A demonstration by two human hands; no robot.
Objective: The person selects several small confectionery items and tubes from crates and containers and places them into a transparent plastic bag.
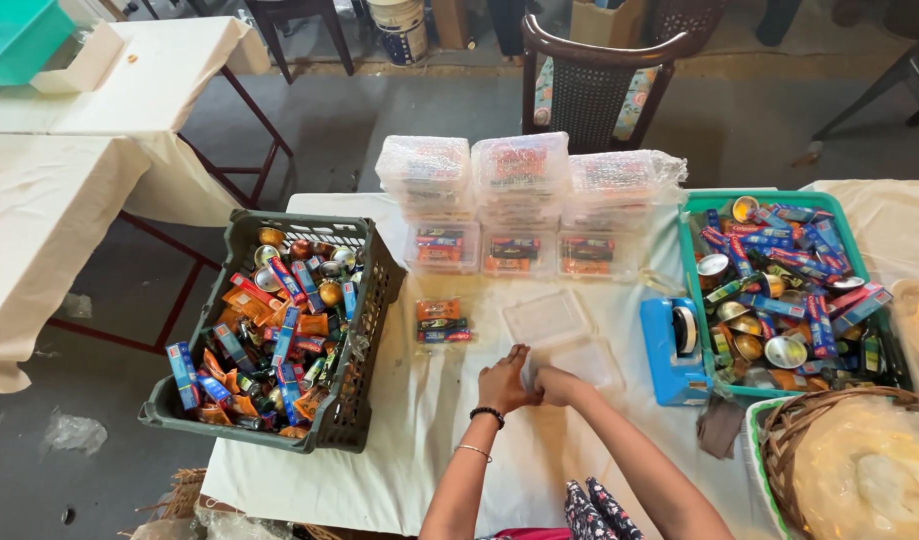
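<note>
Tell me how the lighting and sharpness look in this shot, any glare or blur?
Head view: soft, even daylight with faint shadows; glare on the bubble-wrapped boxes and on the clear open container; left hand and right hand slightly soft; wide-angle lens bends the table edge; dark crate and green crate sharp.

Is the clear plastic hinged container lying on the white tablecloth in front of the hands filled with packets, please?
No, the clear plastic hinged container lies open and empty; both hands meet just below it.
</note>
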